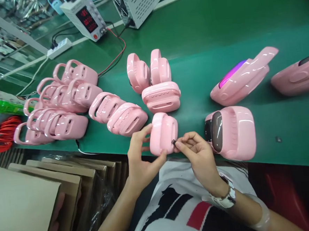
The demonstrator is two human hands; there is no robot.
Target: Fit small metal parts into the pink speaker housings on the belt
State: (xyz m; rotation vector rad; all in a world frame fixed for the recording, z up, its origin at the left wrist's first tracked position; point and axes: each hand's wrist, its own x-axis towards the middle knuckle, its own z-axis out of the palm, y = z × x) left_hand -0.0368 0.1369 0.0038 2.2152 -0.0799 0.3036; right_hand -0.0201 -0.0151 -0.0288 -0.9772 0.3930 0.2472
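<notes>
My left hand [143, 156] grips a glossy pink handled device [159, 134] near the bench's front edge, fingers at its far side and thumb at its near corner. Between the thumb and fingertips of my right hand [195, 151] is a small black piece [174, 142], which looks like a USB plug. It is at the slotted right side of the device; whether its tip is inside the slot I cannot tell. Just to the right of my right hand stands another pink device [236, 133] with a dark glossy window.
Several pink devices [76, 125] crowd the left of the green bench [188, 29]; others [161, 97] stand behind my hands. One device [243, 77] glows purple. A power supply [85, 18] with a red lead stands at the back. Cardboard sheets [26, 203] fill the lower left.
</notes>
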